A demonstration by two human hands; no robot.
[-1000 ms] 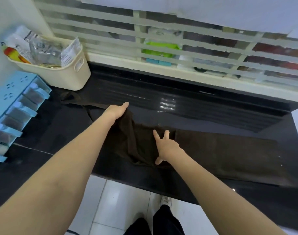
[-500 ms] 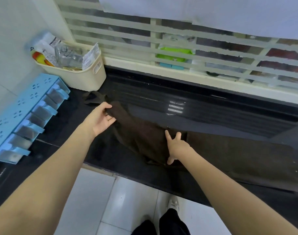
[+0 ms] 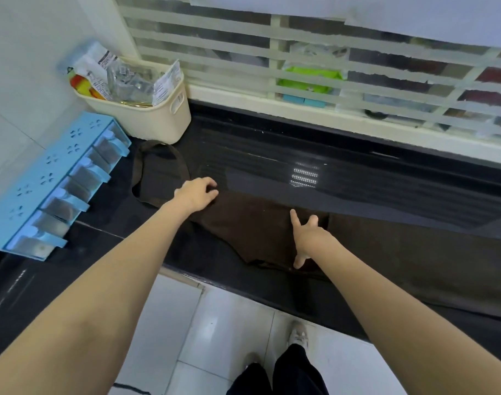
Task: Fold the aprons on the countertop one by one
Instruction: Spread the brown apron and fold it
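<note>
Now the left hand [image 3: 196, 193] is sitting further toward the window than it was half a second ago, when it was gathering the cloth lower down near the strap. It is closing on the top edge of the dark brown apron [image 3: 255, 232], with fingers curled over and the thumb tucked against the cloth, so it is pinching the fabric rather than pressing it flat. The apron's neck loop [image 3: 158, 172] is lying spread out in an oval on the black countertop [image 3: 357, 172], just in front of the cream basket [image 3: 158, 121] and beside the blue seasoning rack [image 3: 58, 181]. The right hand [image 3: 307, 238] is staying put, as in the earlier views: fingers splayed and straight, pressing the middle of the apron down near the counter's front edge. That looks like an anchor for a fold line, and I judge the person is getting ready to draw the bib end over toward the right. The rest of the apron is stretching away rightward along the counter, flat and not yet folded.
</note>
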